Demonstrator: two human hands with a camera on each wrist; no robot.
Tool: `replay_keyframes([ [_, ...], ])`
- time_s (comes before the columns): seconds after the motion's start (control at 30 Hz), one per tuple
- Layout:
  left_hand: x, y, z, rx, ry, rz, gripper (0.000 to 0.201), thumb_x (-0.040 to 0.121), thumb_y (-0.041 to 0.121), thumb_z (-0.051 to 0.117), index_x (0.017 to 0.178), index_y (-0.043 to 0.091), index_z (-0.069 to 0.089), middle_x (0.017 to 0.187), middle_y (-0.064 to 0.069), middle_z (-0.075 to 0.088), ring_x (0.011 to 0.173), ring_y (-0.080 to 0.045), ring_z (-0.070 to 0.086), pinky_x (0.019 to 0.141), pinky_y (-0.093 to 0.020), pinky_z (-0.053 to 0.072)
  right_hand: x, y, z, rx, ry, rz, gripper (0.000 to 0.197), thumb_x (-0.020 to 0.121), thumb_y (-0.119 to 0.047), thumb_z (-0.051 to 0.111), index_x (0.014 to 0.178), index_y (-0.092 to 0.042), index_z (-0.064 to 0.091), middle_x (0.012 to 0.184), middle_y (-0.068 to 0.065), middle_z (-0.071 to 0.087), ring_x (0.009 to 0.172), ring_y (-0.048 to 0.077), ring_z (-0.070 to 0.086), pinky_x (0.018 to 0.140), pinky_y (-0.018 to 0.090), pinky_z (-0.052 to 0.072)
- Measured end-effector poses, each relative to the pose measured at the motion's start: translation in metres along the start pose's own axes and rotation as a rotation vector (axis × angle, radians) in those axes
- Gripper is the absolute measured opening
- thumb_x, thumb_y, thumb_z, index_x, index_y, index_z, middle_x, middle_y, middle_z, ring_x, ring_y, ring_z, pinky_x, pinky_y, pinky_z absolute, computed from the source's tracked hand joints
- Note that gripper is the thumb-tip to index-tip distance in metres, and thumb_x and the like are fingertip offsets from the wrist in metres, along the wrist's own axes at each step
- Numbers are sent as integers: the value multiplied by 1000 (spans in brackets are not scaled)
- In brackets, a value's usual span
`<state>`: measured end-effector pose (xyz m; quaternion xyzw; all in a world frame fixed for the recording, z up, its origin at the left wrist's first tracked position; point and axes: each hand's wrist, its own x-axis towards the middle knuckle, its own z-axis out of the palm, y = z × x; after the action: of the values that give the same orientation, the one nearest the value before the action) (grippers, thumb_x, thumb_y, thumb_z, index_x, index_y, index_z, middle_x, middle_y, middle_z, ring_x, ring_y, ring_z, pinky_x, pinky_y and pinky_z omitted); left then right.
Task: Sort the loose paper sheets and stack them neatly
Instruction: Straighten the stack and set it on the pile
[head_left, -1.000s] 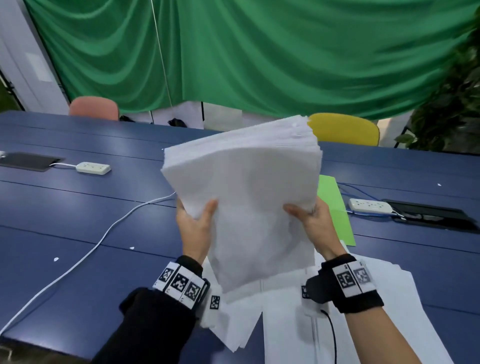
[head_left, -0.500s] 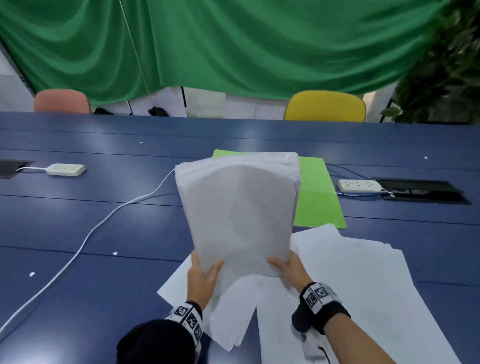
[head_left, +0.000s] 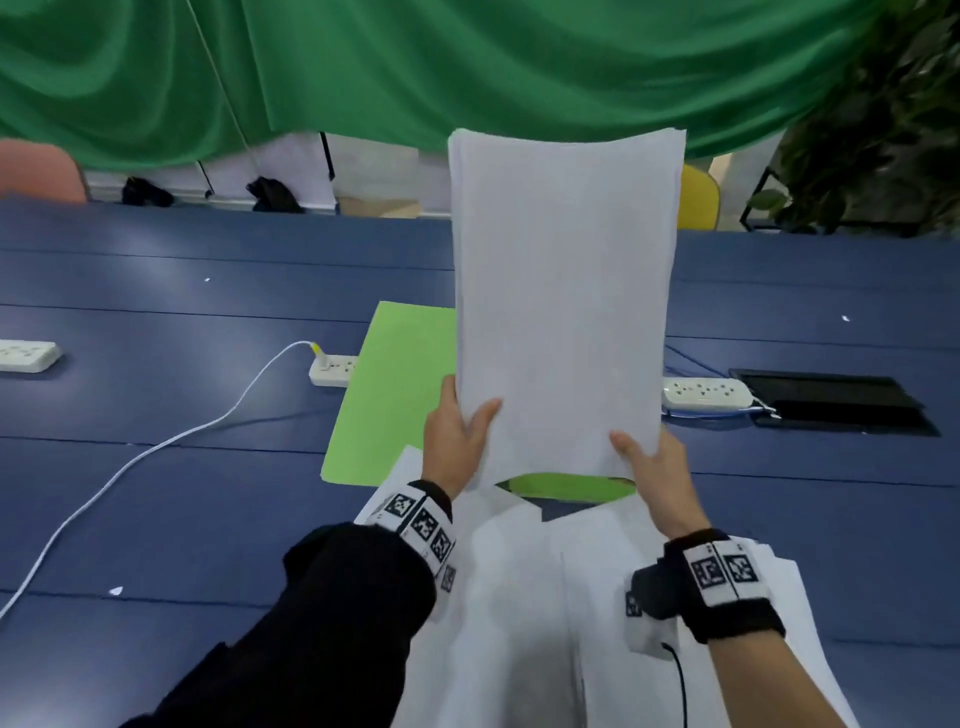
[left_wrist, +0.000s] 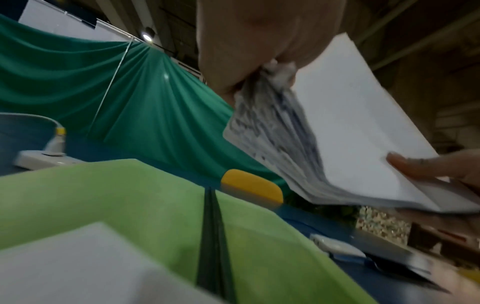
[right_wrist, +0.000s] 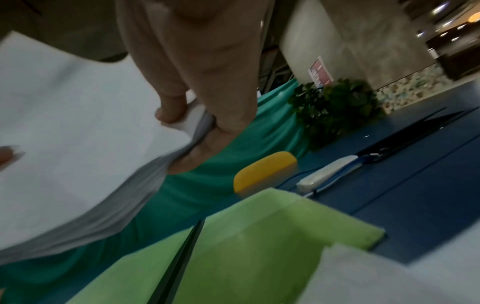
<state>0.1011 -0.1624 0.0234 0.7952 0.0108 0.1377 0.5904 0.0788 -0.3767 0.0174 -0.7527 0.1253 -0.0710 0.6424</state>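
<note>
From the head view, my left hand (head_left: 457, 441) and right hand (head_left: 657, 467) grip the upright paper stack (head_left: 563, 291) by its bottom corners above the counter (head_left: 156, 493), while loose sheets (head_left: 519, 597) lie unsorted below, so much remains. Both wrist views show fingers pinching the stack's still-ragged edge (left_wrist: 272, 131).

Place: an office meeting room, likely doubling as a recording set.
Table: a long blue table (head_left: 156, 467) built from joined sections — conference-style.
Power: white power strips (head_left: 706, 393) on the table, beside a black hatch (head_left: 831, 400) set into its top.
Seating: a yellow chair (head_left: 698, 200) and a pink chair (head_left: 39, 171) at the table's far side.
Backdrop: a green curtain (head_left: 363, 67) behind the table — a potted plant (head_left: 883, 130) to its right.
</note>
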Motion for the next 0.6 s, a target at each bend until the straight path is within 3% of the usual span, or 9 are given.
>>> replay_keyframes([
  [0.1, 29, -17, 35, -51, -49, -154, 37, 88, 19, 62, 117, 4, 45, 108, -5, 62, 97, -18, 60, 79, -22, 46, 43, 21, -12, -52, 22, 87, 33, 90, -7, 57, 123, -5, 54, 113, 5, 60, 102, 20, 57, 93, 33, 44],
  [0.17, 28, -51, 58, 98, -200, -365, 46, 92, 22, 56, 128, 0, 37, 125, -14, 57, 112, -25, 57, 88, -24, 42, 67, 61, -12, -164, 21, 217, 33, 88, -8, 59, 121, -3, 55, 118, 10, 61, 104, 25, 59, 93, 38, 47],
  [0.23, 16, -82, 75, 241, -337, -556, 47, 95, 22, 50, 131, -2, 33, 132, -19, 52, 119, -30, 52, 94, -30, 41, 84, 101, -10, -232, 12, 393, 26, 87, -11, 61, 111, -4, 56, 117, 15, 62, 98, 32, 61, 77, 42, 58],
  [0.27, 12, -90, 79, 252, -347, -604, 45, 96, 21, 48, 131, -3, 33, 131, -21, 52, 118, -32, 52, 94, -32, 41, 90, 117, -9, -239, 15, 457, 20, 87, -11, 61, 106, -6, 55, 113, 15, 61, 93, 32, 62, 65, 37, 60],
  [0.3, 10, -94, 82, 242, -335, -625, 44, 96, 20, 47, 131, -4, 32, 131, -22, 52, 117, -32, 52, 94, -33, 42, 96, 127, -8, -252, 24, 494, 18, 87, -11, 61, 103, -7, 53, 111, 14, 59, 91, 32, 61, 60, 34, 60],
  [0.43, 13, -96, 86, 261, -320, -661, 49, 97, 17, 45, 137, -4, 25, 133, -24, 48, 120, -34, 50, 96, -34, 40, 104, 140, -6, -353, 34, 515, 34, 84, -17, 64, 113, -4, 50, 117, 18, 57, 108, 38, 56, 88, 53, 51],
  [0.6, 16, -93, 84, 304, -363, -657, 50, 97, 19, 43, 138, -1, 22, 135, -24, 47, 120, -34, 50, 99, -37, 41, 93, 119, -4, -366, 54, 479, 33, 87, -12, 58, 117, -2, 50, 113, 16, 57, 107, 37, 55, 92, 52, 48],
])
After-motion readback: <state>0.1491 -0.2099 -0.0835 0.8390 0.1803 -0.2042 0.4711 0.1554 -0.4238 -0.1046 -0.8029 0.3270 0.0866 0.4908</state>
